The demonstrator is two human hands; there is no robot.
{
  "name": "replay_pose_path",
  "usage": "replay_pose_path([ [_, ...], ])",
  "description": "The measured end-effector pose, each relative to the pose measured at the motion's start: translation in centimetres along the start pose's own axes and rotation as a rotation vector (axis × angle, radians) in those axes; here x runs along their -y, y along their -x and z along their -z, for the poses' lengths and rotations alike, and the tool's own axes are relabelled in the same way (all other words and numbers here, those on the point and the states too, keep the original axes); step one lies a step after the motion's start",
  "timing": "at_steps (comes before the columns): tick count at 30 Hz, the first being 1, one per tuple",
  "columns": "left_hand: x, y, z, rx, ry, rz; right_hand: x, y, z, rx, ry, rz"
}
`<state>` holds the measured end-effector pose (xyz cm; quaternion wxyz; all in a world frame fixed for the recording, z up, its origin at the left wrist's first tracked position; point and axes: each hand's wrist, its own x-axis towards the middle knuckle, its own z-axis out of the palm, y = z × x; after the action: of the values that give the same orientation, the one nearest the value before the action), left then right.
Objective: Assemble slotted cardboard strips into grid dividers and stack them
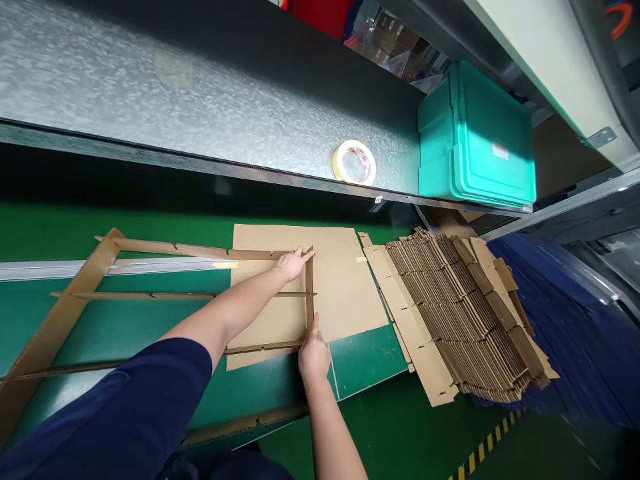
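A brown cardboard divider grid (183,249) stands on edge on the green worktop (370,357); long, notched strips (273,347) cross its left crosspiece (55,330) and right crosspiece (309,277), the latter above a flat cardboard sheet (345,287).

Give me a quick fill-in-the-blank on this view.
1. The left hand and right hand both touch a strip made of ____.
2. In the picture, the teal bin is to the ____ of the tape roll.
3. The striped floor marking is black and ____.
Missing words: cardboard; right; yellow
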<state>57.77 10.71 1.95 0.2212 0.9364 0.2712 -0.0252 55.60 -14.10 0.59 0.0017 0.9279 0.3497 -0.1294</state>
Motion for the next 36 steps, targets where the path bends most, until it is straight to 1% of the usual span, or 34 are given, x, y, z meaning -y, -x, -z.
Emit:
replay_pose_path([
  [5, -0.8, 0.2, -0.1, 0.004, -0.047, 0.030, -0.3, 0.2, -0.5, -0.082, -0.043, 0.056],
  [10, -2.1, 0.2, -0.3, 0.015, -0.038, 0.072, -0.7, 0.5, -1.5, -0.121, -0.028, 0.052],
  [12, -2.3, 0.3, -0.4, 0.017, -0.026, 0.075, -0.9, 0.7, -1.7, -0.143, -0.029, 0.058],
  [15, -1.8, 0.4, -0.1, 0.020, -0.008, 0.061, -1.0, 0.9, -1.7, -0.157, -0.028, 0.080],
  [18, -0.6, 0.2, 0.6, 0.034, -0.002, 0.041, -1.1, 1.0, -1.4, -0.141, -0.027, 0.101],
  [21, 0.4, -0.5, 1.3, 0.057, -0.023, 0.021, -1.1, 1.1, -1.1, -0.140, -0.038, 0.113],
  [24, 0.8, -1.4, 1.7, 0.078, -0.056, -0.003, -1.1, 1.1, -0.9, -0.144, -0.053, 0.108],
  [29, 0.8, -2.3, 1.4, 0.087, -0.105, -0.024, -1.1, 1.1, -0.7, -0.111, -0.044, 0.087],
  [33, 0.8, -2.5, 0.7, 0.092, -0.130, -0.009, -0.9, 0.9, -0.6, -0.084, -0.013, 0.075],
  [36, 0.3, -2.5, 0.5, 0.089, -0.129, 0.005, -0.7, 0.8, -0.7, -0.084, 0.019, 0.071],
])
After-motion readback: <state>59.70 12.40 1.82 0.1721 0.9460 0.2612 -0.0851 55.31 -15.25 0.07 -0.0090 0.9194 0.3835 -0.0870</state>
